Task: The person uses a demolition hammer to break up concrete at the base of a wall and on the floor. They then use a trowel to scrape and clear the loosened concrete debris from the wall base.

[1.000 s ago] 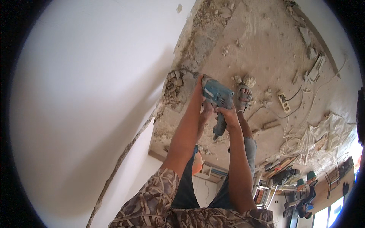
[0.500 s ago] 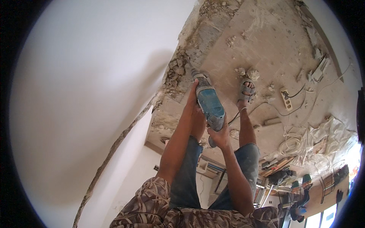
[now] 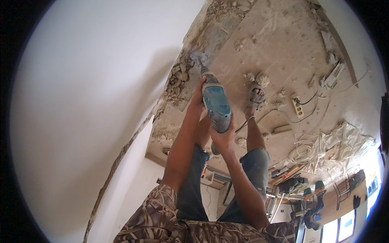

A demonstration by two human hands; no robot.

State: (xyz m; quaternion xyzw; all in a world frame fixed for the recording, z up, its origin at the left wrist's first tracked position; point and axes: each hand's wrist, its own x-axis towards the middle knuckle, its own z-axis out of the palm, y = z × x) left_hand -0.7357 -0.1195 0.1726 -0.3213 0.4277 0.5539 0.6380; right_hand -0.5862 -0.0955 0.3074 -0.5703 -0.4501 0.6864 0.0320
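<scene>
Drill (image 3: pixel 217 103) held over the wall-side edge of the floor (image 3: pixel 279 44); bit (image 3: pixel 200 62) points at the broken strip (image 3: pixel 214 42) there, tip contact not clear; left hand (image 3: pixel 198 96) closed round the tool's front end, fingertips partly hidden; right hand (image 3: pixel 223 138) wrapped round the rear handle, trigger finger hidden, cannot tell if pressing; rubble (image 3: pixel 177 79) lies along that edge, left of the bit; judgement: best done with both grips firm, steady push along the bit, small bites, tip off the white wall (image 3: pixel 101 81), sandal (image 3: pixel 256 94) and cord (image 3: pixel 242 126) clear
</scene>
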